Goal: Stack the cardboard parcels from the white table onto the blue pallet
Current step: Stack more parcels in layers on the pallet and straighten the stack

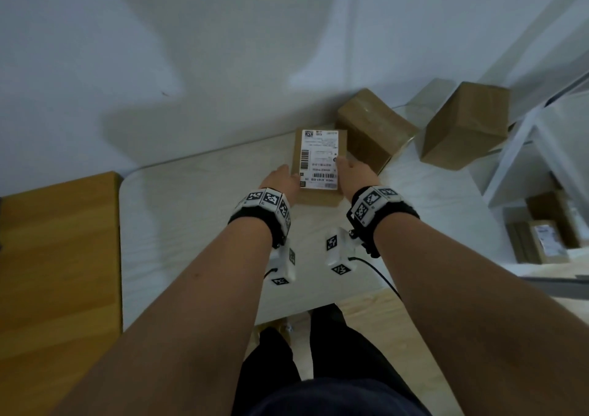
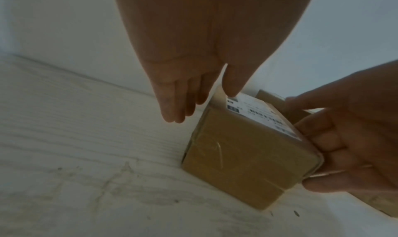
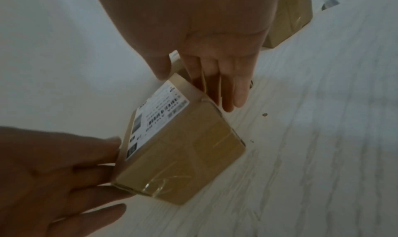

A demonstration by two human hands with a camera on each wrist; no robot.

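Labelled cardboard parcel (image 1: 319,163) flat on white counter (image 1: 197,211), long axis 12-to-6, left hand (image 1: 282,181) at 9, right hand (image 1: 357,175) at 3, both with straight fingers flanking its sides, thumbs on top.

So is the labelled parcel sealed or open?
Sealed: the parcel has clear tape across its closed end flaps, and its label faces up.

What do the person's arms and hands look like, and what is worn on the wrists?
Both forearms are bare, with no sleeves. The left hand and right hand wear no gloves. Each wrist carries a black strap with white blocks printed with black square markers. Under each wrist hangs a white camera housing with similar markers; a black cable runs from the right one.
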